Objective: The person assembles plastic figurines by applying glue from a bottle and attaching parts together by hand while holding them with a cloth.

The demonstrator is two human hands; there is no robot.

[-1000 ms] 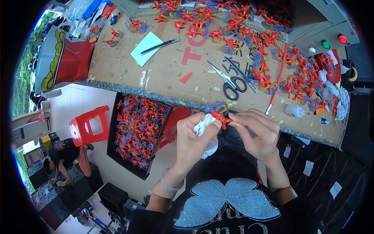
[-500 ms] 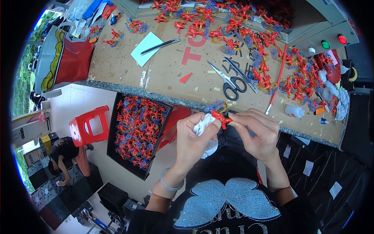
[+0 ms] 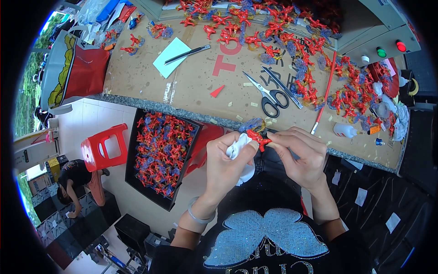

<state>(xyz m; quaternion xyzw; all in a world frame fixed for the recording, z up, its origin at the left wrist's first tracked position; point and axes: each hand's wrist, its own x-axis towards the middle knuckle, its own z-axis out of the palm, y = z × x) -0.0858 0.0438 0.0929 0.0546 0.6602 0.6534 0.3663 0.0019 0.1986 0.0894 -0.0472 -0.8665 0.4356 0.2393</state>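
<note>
Just past the table's front edge, both my hands meet at a small red plastic figure (image 3: 258, 138) with a clear blue and yellow part on its far side. My left hand (image 3: 229, 160) is closed, pinching the figure between thumb and fingers, and a white cloth (image 3: 246, 175) is bunched in the same grip. From the other side my right hand (image 3: 300, 153) holds the figure's near end between thumb and fingertips. The exact spot under the fingertips is hidden.
Cardboard (image 3: 191, 84) covers the table, with scissors (image 3: 272, 98), a black pen (image 3: 187, 54), a red stick (image 3: 325, 93) and a white bottle (image 3: 345, 130). Many similar figures lie at the back and right. A black tray (image 3: 157, 155) of figures and a red stool (image 3: 104, 147) stand left.
My hands and the figure stay almost exactly in place. In the background at left, a person bending over has shifted slightly.
</note>
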